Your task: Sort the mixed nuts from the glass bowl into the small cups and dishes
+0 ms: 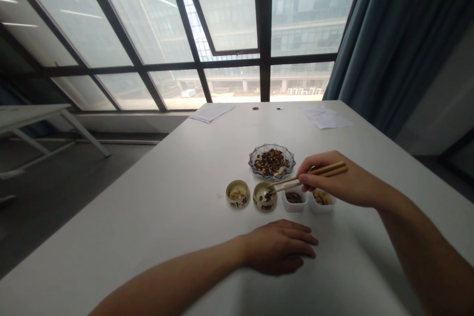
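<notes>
Right grip (pixel 326 177) clenched wooden chopsticks (pixel 307 176), tips angled to 9 o'clock at the gold cup (pixel 264 196). Left grip (pixel 277 247) released, palm bracing on the desk (pixel 148 207).

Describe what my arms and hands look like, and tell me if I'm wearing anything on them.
Both arms are bare as far as the view reaches, with no sleeves showing. The left hand and the right hand are bare too, and neither shows a glove, ring, watch or bracelet. No markings can be made out on either.
</notes>
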`<action>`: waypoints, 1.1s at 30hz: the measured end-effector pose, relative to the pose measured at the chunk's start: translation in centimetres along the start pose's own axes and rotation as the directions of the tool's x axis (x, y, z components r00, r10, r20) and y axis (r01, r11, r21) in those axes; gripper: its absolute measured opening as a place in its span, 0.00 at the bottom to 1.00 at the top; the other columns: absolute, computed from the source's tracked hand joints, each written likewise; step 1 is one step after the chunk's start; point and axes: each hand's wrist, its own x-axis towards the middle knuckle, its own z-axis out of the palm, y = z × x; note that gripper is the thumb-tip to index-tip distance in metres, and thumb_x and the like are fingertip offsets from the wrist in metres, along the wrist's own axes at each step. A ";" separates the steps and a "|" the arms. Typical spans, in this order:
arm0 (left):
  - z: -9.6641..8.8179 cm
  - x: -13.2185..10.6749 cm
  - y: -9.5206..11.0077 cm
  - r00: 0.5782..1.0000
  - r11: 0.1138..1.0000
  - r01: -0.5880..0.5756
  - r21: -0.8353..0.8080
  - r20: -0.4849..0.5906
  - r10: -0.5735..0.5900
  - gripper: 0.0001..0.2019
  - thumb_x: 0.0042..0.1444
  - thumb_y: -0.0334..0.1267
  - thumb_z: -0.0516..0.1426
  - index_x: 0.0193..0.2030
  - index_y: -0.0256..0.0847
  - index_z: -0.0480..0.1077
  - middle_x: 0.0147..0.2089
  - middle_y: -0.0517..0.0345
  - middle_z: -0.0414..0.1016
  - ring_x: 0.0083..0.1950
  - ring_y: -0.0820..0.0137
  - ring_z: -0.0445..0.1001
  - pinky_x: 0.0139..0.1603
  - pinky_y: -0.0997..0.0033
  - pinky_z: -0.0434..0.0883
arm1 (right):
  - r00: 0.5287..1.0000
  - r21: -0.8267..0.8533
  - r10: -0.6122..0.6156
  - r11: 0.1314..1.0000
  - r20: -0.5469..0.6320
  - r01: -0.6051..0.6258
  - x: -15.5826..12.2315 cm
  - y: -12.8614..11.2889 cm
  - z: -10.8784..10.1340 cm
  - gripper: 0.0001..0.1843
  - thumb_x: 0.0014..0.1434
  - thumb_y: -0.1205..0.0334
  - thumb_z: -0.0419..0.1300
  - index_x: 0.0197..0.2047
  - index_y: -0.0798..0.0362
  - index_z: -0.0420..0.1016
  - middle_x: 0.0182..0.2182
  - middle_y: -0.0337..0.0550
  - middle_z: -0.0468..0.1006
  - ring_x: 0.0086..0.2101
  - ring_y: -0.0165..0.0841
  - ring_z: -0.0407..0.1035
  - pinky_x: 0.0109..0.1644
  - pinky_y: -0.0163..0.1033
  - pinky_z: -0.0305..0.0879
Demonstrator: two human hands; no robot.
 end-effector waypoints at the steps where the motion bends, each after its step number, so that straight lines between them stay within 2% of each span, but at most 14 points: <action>1: 0.0 0.0 0.0 1.000 1.000 0.001 -0.002 0.002 -0.001 0.18 0.65 0.36 0.56 0.60 0.41 0.73 0.68 0.48 0.74 0.74 0.60 0.66 0.75 0.61 0.63 | 1.000 -0.007 -0.006 1.000 -0.007 0.006 -0.1 -0.1 -0.1 0.10 0.62 0.55 0.67 0.36 0.52 0.85 0.28 0.45 0.85 0.28 0.38 0.79 0.28 0.36 0.72; 8: 0.0 -0.1 0.0 1.000 1.000 0.012 0.010 0.003 -0.012 0.18 0.65 0.37 0.56 0.60 0.42 0.73 0.68 0.48 0.74 0.74 0.61 0.66 0.75 0.61 0.63 | 0.977 0.002 -0.102 0.995 -0.189 0.104 -0.4 -0.8 -0.6 0.16 0.63 0.48 0.67 0.36 0.52 0.85 0.30 0.47 0.85 0.31 0.39 0.82 0.34 0.38 0.79; 12: 0.1 -0.1 0.3 1.000 0.999 0.023 0.037 0.010 -0.024 0.17 0.65 0.37 0.56 0.59 0.41 0.74 0.68 0.48 0.74 0.74 0.61 0.67 0.75 0.62 0.63 | 0.939 0.010 -0.154 0.986 -0.308 0.165 -0.5 -1.1 -0.4 0.19 0.65 0.45 0.66 0.35 0.53 0.84 0.30 0.48 0.85 0.30 0.40 0.82 0.32 0.38 0.79; 17: 0.3 -0.1 0.9 0.999 0.992 0.051 0.114 0.010 -0.053 0.18 0.67 0.37 0.55 0.61 0.43 0.73 0.69 0.52 0.73 0.74 0.61 0.66 0.76 0.60 0.63 | 0.906 0.047 -0.163 0.979 -0.391 0.196 0.1 -0.2 -0.5 0.21 0.64 0.43 0.67 0.35 0.55 0.84 0.29 0.48 0.85 0.30 0.40 0.83 0.30 0.37 0.79; 22: 0.7 -0.1 1.1 0.999 0.980 0.036 0.193 -0.022 -0.032 0.16 0.67 0.37 0.54 0.59 0.44 0.73 0.67 0.53 0.75 0.73 0.61 0.67 0.74 0.59 0.64 | 0.850 0.192 -0.080 0.959 -0.521 0.208 2.1 2.5 0.0 0.25 0.61 0.41 0.69 0.33 0.58 0.82 0.27 0.48 0.84 0.26 0.39 0.82 0.28 0.36 0.79; 26: 1.0 0.1 1.3 0.998 0.973 0.019 0.230 -0.066 -0.003 0.14 0.67 0.37 0.54 0.56 0.43 0.74 0.63 0.52 0.77 0.68 0.61 0.72 0.71 0.59 0.67 | 0.770 0.278 -0.012 0.929 -0.638 0.245 3.0 4.7 0.5 0.26 0.57 0.40 0.72 0.32 0.58 0.81 0.25 0.47 0.83 0.25 0.38 0.82 0.28 0.35 0.79; 29: 1.1 0.2 1.6 0.998 0.973 0.007 0.229 -0.067 0.008 0.13 0.67 0.36 0.54 0.54 0.43 0.75 0.60 0.51 0.79 0.64 0.62 0.74 0.69 0.59 0.68 | 0.708 0.386 0.079 0.878 -0.702 0.284 3.0 6.0 0.4 0.24 0.54 0.42 0.75 0.31 0.58 0.80 0.24 0.47 0.83 0.24 0.38 0.82 0.25 0.32 0.78; 33: 0.9 0.3 1.7 0.998 0.982 0.021 0.187 -0.054 -0.011 0.14 0.64 0.34 0.57 0.54 0.44 0.75 0.59 0.51 0.78 0.62 0.62 0.74 0.67 0.59 0.69 | 0.639 0.521 0.230 0.794 -0.734 0.314 2.7 7.8 -0.9 0.22 0.59 0.46 0.73 0.30 0.58 0.79 0.22 0.46 0.83 0.21 0.35 0.80 0.22 0.29 0.76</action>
